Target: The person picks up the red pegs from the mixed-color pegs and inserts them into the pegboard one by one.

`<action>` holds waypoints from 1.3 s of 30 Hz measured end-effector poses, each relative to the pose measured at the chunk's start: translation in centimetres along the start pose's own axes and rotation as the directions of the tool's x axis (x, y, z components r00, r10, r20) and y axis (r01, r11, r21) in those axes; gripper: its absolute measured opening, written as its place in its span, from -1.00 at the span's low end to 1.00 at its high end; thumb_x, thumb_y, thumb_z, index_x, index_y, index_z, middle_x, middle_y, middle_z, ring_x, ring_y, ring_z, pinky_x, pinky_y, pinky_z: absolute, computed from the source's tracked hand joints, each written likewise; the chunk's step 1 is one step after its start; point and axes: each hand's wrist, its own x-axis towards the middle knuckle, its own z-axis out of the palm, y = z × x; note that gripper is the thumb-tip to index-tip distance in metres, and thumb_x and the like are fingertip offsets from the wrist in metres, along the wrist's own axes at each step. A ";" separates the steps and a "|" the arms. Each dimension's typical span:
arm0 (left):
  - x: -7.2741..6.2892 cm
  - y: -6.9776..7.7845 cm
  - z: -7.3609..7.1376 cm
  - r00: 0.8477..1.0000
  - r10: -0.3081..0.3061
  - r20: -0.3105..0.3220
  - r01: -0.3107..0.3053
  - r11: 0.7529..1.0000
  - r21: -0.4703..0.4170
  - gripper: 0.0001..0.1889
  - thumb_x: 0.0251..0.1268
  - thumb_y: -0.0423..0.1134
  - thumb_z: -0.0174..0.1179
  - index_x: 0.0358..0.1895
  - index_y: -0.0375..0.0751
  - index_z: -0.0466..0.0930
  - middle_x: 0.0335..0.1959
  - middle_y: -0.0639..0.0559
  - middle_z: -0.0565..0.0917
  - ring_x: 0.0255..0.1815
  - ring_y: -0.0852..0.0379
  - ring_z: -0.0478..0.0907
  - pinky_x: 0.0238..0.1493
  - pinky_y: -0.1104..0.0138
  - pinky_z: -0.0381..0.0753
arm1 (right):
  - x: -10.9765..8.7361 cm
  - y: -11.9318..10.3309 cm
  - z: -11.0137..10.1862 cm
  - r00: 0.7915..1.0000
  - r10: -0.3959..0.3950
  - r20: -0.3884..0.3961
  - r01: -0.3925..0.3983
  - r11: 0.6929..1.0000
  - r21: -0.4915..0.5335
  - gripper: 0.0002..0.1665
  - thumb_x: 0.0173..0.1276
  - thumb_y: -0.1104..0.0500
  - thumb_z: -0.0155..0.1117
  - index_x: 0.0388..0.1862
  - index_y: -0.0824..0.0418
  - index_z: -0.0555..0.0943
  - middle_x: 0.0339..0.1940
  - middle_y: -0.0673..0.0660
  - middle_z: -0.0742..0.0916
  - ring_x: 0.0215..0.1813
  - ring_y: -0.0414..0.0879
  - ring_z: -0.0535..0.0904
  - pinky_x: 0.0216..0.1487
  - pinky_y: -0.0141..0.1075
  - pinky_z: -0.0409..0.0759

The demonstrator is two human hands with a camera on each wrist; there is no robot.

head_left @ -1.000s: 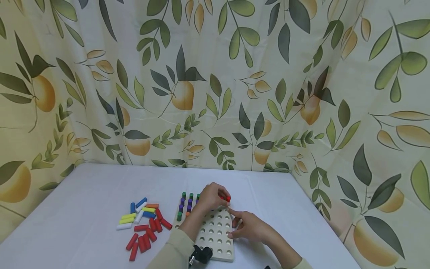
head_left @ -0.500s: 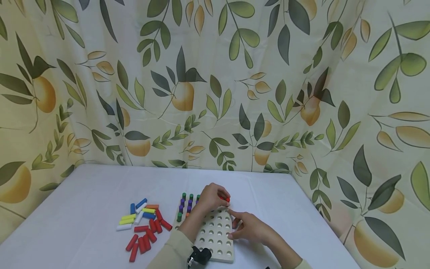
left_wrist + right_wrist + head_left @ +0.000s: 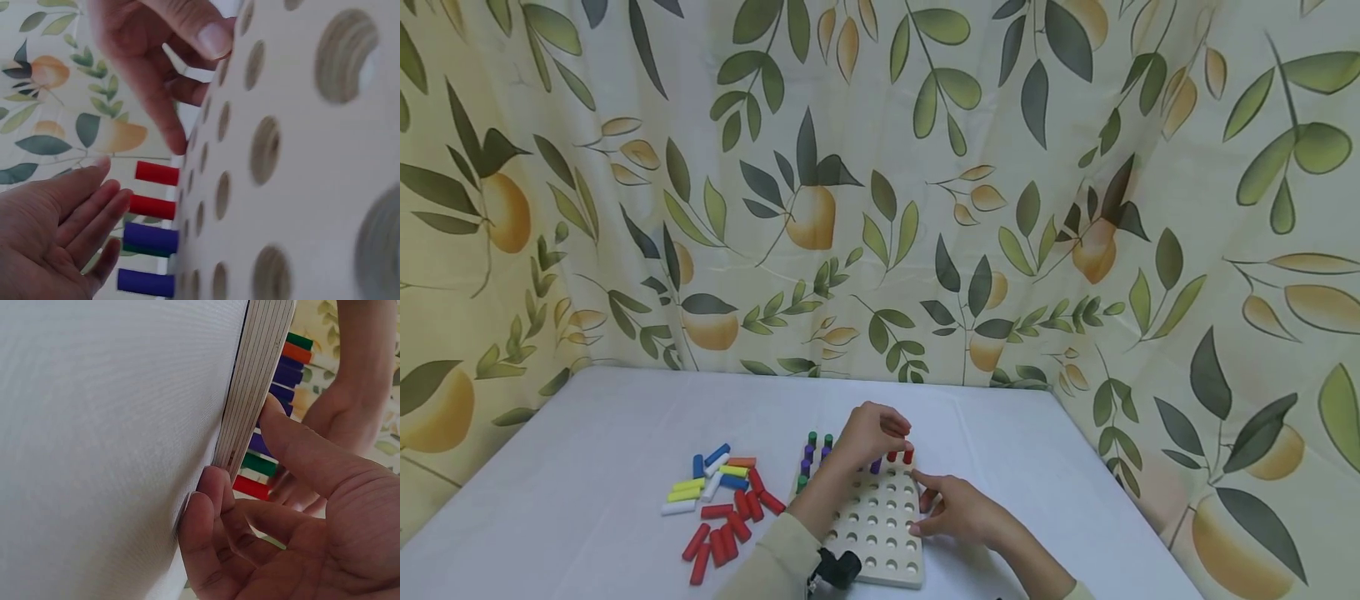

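While left hand (image 3: 867,435), released, hovers by red pegs (image 3: 156,174), right hand (image 3: 958,505) grips pale, round-holed, ply-edged pegboard (image 3: 881,552).

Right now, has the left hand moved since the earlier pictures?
Yes: the left hand has shifted slightly upward in the head view relative to the pegboard, uncovering more of the red pegs.

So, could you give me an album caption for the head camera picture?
Left hand close by two upright red pegs, right hand touching the holed board's edge.

Head camera: high, facing forward and down across the worktop (image 3: 1000,450) to its far edge. Wrist cameras: close, turned sideways, sharing the pegboard (image 3: 325,187).
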 end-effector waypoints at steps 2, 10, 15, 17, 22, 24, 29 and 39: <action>-0.1 0.3 -0.7 1.000 0.028 -0.003 -0.028 1.000 0.007 -0.81 0.16 -0.40 0.53 -0.16 -0.25 0.79 -0.27 -0.01 0.78 -0.26 0.15 0.73 -0.13 0.25 0.71 | 0.0 -0.1 -0.1 1.000 0.003 0.001 -0.003 1.000 -0.001 0.01 0.18 0.18 0.64 0.52 0.42 0.35 -0.28 0.04 0.62 -0.30 -0.07 0.53 -0.28 -0.24 0.47; -0.5 0.5 -3.4 0.996 0.084 -0.023 -0.083 0.996 0.022 -0.85 0.17 -0.38 0.53 -0.20 -0.20 0.79 -0.26 -0.02 0.79 -0.26 0.18 0.73 -0.12 0.25 0.69 | 0.0 -0.2 -0.2 1.000 0.030 0.008 -0.030 0.999 0.012 0.01 0.19 0.18 0.64 0.52 0.43 0.35 -0.29 0.04 0.62 -0.30 -0.06 0.52 -0.28 -0.25 0.46; -0.9 0.6 -4.9 0.994 0.105 -0.028 -0.104 0.994 0.016 -0.85 0.19 -0.37 0.52 -0.19 -0.23 0.79 -0.29 0.04 0.78 -0.27 0.17 0.73 -0.11 0.23 0.69 | 0.1 -0.2 -0.2 1.000 0.031 0.004 -0.031 1.000 0.002 0.01 0.19 0.17 0.64 0.52 0.43 0.35 -0.28 0.04 0.62 -0.28 -0.06 0.53 -0.26 -0.23 0.48; -1.1 0.6 -5.4 0.993 0.116 -0.023 -0.116 0.993 0.017 -0.85 0.20 -0.36 0.52 -0.18 -0.24 0.79 -0.30 0.05 0.78 -0.27 0.18 0.73 -0.10 0.23 0.69 | 0.1 -0.3 -0.2 0.999 0.039 0.000 -0.039 0.999 -0.002 0.01 0.18 0.16 0.64 0.52 0.42 0.36 -0.27 0.04 0.61 -0.27 -0.06 0.52 -0.25 -0.22 0.47; -2.1 0.6 -6.6 0.992 0.119 -0.034 -0.118 0.993 0.029 -0.86 0.21 -0.35 0.51 -0.19 -0.23 0.78 -0.30 0.09 0.77 -0.26 0.17 0.72 -0.12 0.24 0.69 | -0.1 -0.3 -0.1 0.999 0.043 0.000 -0.043 0.999 -0.001 0.01 0.18 0.14 0.65 0.53 0.40 0.36 -0.25 0.05 0.61 -0.24 -0.05 0.50 -0.22 -0.20 0.46; -2.6 0.6 -7.1 0.992 0.113 -0.051 -0.111 0.993 0.036 -0.86 0.21 -0.34 0.51 -0.19 -0.21 0.78 -0.31 0.10 0.76 -0.25 0.17 0.72 -0.12 0.23 0.70 | -0.2 -0.2 -0.1 0.999 0.038 0.002 -0.038 0.999 0.002 0.02 0.18 0.14 0.65 0.53 0.41 0.35 -0.25 0.05 0.61 -0.24 -0.05 0.50 -0.23 -0.20 0.45; -4.1 0.5 -8.2 0.991 0.108 -0.073 -0.104 0.993 0.060 -0.86 0.21 -0.32 0.52 -0.20 -0.15 0.79 -0.30 0.15 0.76 -0.21 0.17 0.72 -0.08 0.17 0.68 | -0.2 0.0 0.3 0.999 0.042 0.001 -0.042 0.999 0.018 0.02 0.18 0.14 0.65 0.53 0.40 0.35 -0.25 0.05 0.60 -0.26 -0.05 0.50 -0.24 -0.22 0.44; -7.1 0.2 -11.4 0.988 0.133 -0.084 -0.121 0.984 0.131 -0.86 0.20 -0.33 0.52 -0.21 -0.11 0.79 -0.28 0.15 0.76 -0.16 0.14 0.73 0.00 0.06 0.68 | -0.2 -0.4 0.2 0.999 0.037 -0.007 -0.037 0.999 -0.007 0.01 0.18 0.15 0.65 0.53 0.39 0.36 -0.25 0.05 0.60 -0.24 -0.04 0.50 -0.25 -0.21 0.45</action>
